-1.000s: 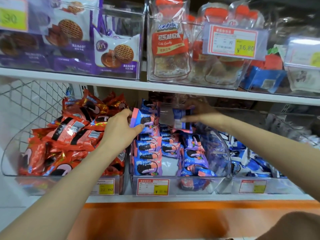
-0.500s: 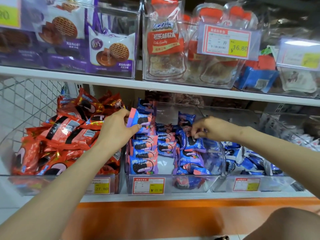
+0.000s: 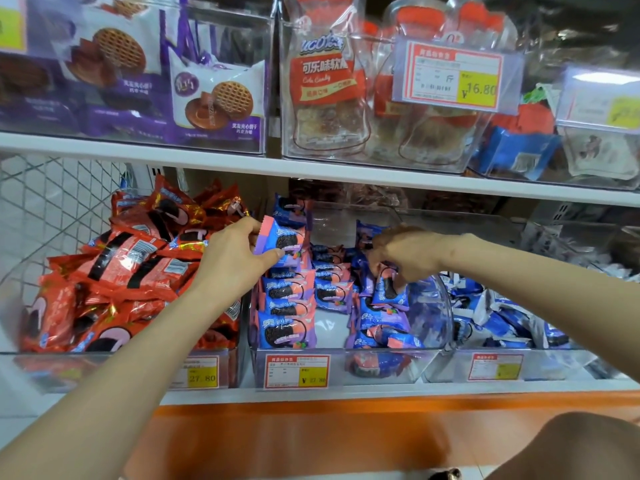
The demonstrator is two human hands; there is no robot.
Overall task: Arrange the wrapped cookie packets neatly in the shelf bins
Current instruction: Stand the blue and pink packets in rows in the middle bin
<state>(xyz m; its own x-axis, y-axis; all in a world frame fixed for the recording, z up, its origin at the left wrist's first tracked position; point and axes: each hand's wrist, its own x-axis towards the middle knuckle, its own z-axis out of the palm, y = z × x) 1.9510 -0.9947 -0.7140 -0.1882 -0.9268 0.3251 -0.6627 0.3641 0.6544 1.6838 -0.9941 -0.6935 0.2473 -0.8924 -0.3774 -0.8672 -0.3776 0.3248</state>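
Lower shelf (image 3: 346, 389): middle bin (image 3: 346, 367) part done. Left column (image 3: 285, 306) stands in tidy row, right heap (image 3: 381, 329) jumbled, bare patch between. Left hand (image 3: 235, 261) grip holds pink-blue packet (image 3: 282, 239) above column. Right hand (image 3: 412, 252) grip pinches blue packet (image 3: 389, 289) over heap. Roughly half left, by look.

left hand (image 3: 235, 263) and right hand (image 3: 407, 254), both in a pinch
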